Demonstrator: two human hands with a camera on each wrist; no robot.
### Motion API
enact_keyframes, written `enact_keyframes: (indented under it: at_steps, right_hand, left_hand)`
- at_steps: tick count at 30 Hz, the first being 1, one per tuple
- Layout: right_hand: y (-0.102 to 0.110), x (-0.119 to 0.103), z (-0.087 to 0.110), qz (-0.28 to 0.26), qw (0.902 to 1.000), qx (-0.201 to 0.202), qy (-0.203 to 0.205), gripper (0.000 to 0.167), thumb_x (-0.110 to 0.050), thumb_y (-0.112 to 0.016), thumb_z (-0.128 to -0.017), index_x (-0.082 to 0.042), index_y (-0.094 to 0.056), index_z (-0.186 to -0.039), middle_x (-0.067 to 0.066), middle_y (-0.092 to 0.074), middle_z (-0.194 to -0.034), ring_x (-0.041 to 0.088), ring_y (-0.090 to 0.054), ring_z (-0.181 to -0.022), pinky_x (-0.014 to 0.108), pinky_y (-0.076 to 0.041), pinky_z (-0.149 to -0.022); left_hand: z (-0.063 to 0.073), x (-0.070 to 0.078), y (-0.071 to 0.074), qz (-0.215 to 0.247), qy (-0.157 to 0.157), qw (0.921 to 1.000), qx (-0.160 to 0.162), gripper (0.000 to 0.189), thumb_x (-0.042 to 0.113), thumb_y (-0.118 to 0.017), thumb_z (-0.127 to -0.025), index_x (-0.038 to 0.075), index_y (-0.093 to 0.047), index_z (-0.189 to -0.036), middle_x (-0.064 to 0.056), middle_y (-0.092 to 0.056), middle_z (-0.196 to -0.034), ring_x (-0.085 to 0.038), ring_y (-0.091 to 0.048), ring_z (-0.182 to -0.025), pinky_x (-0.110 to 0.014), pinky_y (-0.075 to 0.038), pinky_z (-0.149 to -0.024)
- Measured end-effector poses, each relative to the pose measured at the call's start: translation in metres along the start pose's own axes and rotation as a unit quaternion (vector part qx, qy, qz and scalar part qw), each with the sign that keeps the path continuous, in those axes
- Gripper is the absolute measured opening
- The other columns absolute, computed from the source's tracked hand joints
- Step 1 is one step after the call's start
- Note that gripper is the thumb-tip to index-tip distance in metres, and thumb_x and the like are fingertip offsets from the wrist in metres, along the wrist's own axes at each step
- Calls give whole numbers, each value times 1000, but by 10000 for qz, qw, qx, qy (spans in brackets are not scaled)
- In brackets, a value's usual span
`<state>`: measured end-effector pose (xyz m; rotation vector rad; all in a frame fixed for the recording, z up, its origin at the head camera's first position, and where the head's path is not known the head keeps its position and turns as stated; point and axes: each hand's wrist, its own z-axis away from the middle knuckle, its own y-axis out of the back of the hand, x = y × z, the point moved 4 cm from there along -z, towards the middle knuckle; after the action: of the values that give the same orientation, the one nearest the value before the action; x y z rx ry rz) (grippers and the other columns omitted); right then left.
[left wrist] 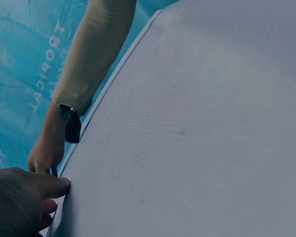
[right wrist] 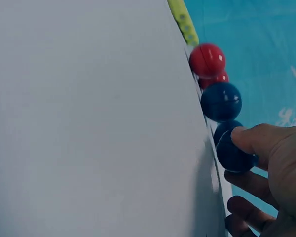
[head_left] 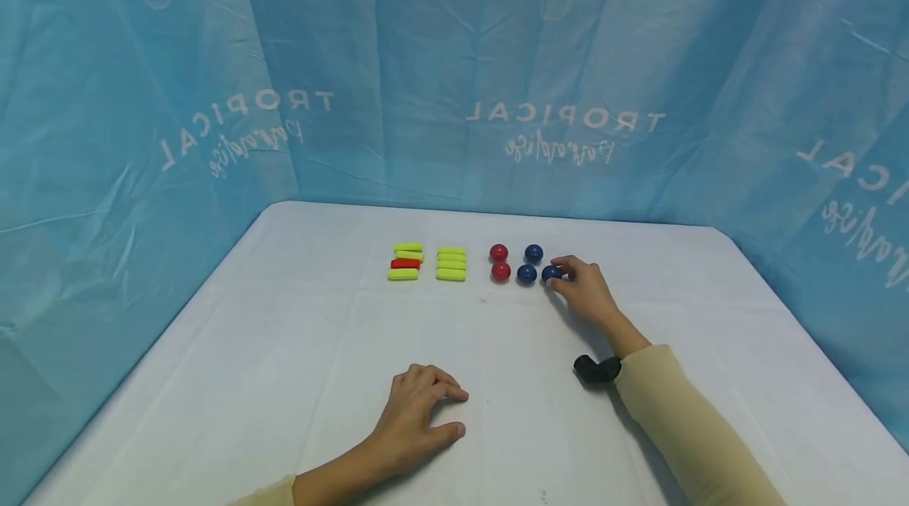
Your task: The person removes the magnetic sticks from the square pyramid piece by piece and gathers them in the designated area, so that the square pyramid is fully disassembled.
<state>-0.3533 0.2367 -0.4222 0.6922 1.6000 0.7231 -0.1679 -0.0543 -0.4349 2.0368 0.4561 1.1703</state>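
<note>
My right hand (head_left: pixel 586 293) pinches a dark blue ball (head_left: pixel 551 273) between thumb and fingers, at the right end of a group of balls. Close by on its left lie a blue ball (head_left: pixel 526 275) and, behind, another blue ball (head_left: pixel 533 253). Two red balls, a front one (head_left: pixel 500 272) and a back one (head_left: pixel 499 253), sit further left. The right wrist view shows the thumb on the held blue ball (right wrist: pixel 235 154). Near the front of the table, my left hand (head_left: pixel 415 419) holds nothing, its thumb and fingers apart.
Left of the balls lies a stack of yellow-green sticks (head_left: pixel 450 264). Beside it is another group with a red stick (head_left: pixel 405 264) among yellow-green ones. A white cloth covers the table (head_left: pixel 284 348). Blue printed curtains (head_left: pixel 440 56) hang around its back and sides.
</note>
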Motion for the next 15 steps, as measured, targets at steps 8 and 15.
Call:
enact_keyframes:
  at_steps: [8, 15]
  right_hand:
    - [-4, 1, -21, 85, 9995, 103, -287, 47, -24, -63, -88, -6, -52, -130, 17, -59, -122, 31, -47, -108, 47, -38, -94]
    - [-5, 4, -23, 115, 9990, -88, -430, 51, -25, -63, -88, -7, -49, -134, 16, -57, -128, 33, -45, -115, 49, -37, -99]
  left_hand:
    - [-1, 1, 0, -68, -21, 10000, 14, 32, 25, -77, -71, 21, -67, -101, 9, -58, -107, -8, -44, -104, -42, -30, -93]
    - [-3, 1, 0, -53, -3, 10000, 17, 32, 25, -78, -71, 20, -67, -100, 9, -58, -106, -9, -44, -104, -42, -30, -93]
